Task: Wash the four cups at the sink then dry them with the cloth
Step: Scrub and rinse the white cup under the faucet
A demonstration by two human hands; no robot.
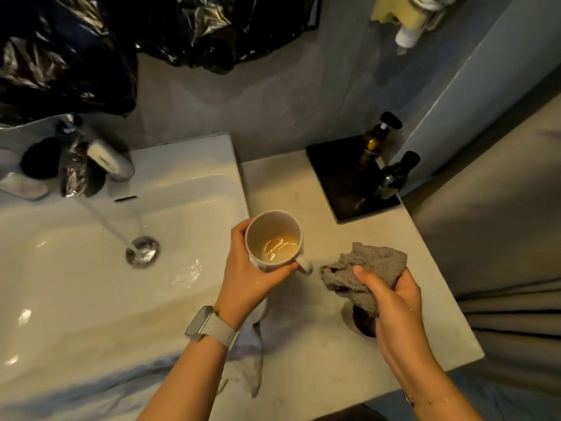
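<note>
While water streams from the tap into the white sink and strikes the metal drain plug, you stand over the pale worktop at its right. Black plastic sheeting hangs across the wall above the sink. At the worktop's far right corner a dark tray carries two dark pump bottles, one behind the other.

Your left hand holds a white cup upright above the seam where sink meets worktop; your fingers and thumb curl round its wall, and its handle points right, toward your other hand. A little brownish liquid shines in the bottom of the cup. A pale smartwatch sits on that wrist, and a light cloth or rag lies on the worktop beneath your forearm.

Your right hand grips a bunched grey cloth just beside the cup, thumb pressed on top of the folds, not touching the cup. Under that hand a dark round object stands on the worktop, mostly hidden; what it is cannot be told.
</note>
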